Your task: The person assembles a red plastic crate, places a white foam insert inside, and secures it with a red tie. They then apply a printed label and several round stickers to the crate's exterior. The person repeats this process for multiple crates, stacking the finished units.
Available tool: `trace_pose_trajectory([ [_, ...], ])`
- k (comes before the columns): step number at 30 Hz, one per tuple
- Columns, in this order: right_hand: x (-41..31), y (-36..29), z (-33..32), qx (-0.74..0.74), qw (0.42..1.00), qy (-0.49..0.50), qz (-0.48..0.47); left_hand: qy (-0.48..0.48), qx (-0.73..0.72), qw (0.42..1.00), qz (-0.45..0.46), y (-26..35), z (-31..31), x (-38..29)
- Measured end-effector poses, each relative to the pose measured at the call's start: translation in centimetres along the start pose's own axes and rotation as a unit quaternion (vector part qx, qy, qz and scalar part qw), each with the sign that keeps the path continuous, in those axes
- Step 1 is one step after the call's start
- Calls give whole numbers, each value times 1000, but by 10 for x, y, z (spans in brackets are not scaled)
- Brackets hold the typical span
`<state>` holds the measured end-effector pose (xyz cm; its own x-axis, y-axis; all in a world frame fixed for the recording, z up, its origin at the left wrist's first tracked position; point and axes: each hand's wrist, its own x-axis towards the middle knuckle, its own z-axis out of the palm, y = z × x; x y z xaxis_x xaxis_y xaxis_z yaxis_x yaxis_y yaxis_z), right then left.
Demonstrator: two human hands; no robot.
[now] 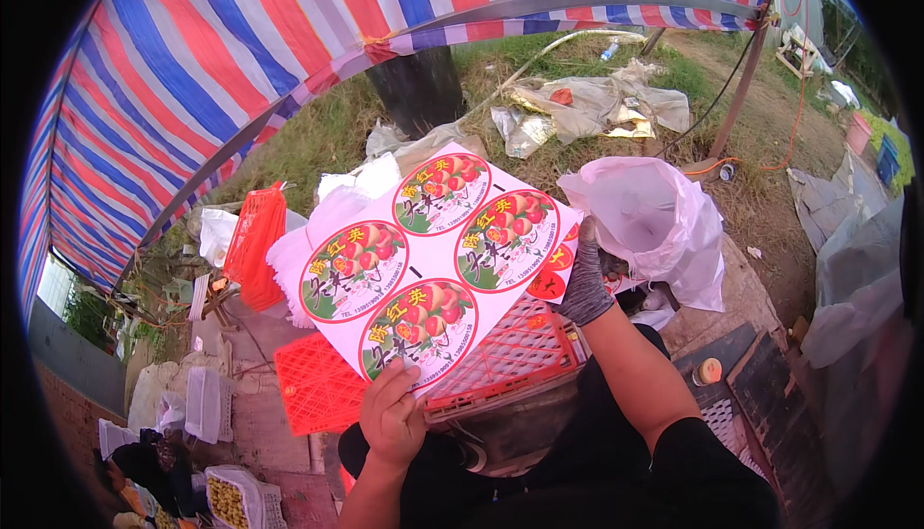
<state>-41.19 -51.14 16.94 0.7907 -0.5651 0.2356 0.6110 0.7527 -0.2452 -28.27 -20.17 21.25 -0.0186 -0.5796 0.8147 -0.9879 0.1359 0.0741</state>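
Observation:
A white sheet of printed oval fruit stickers (433, 254) is held up in front of me, tilted, between both hands. My left hand (393, 410), bare, pinches its lower edge with thumb and fingers. My right hand (588, 276), in a grey knitted glove, grips its right corner, where small red stickers show. The stickers bear writing and pictures of red fruit. Beneath the sheet lies a red plastic crate (498, 384), partly hidden by it. A white foam or cloth-like stack (289, 276) shows behind the sheet's left corner.
A white woven sack (650, 226) stands open at the right. Red baskets (256, 247) stand at the left. At lower left are a lined basket of small yellowish fruit (227, 501) and a person (148, 471). A lidded jar (709, 371) sits at right. A striped canopy (289, 31) hangs ahead.

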Motion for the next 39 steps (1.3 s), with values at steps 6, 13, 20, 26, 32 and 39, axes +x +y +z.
trace_pose_trajectory([
  [6,-3,2,-30,-96,991,91,-3,-49,-18,998,23,22,35,-19],
  [13,-16,-4,-17,-223,970,93,3,-251,-126,915,-291,21,30,-13],
  [20,-27,12,-9,-370,926,-15,68,-46,-97,950,-292,-24,83,56],
  [26,-47,7,-8,-291,946,-4,144,-76,-491,755,-428,8,108,56],
  [32,-50,3,9,-332,936,15,114,-53,-355,833,-422,23,108,53],
  [39,-44,3,14,-462,886,-4,39,-129,-246,885,-375,20,97,53],
])
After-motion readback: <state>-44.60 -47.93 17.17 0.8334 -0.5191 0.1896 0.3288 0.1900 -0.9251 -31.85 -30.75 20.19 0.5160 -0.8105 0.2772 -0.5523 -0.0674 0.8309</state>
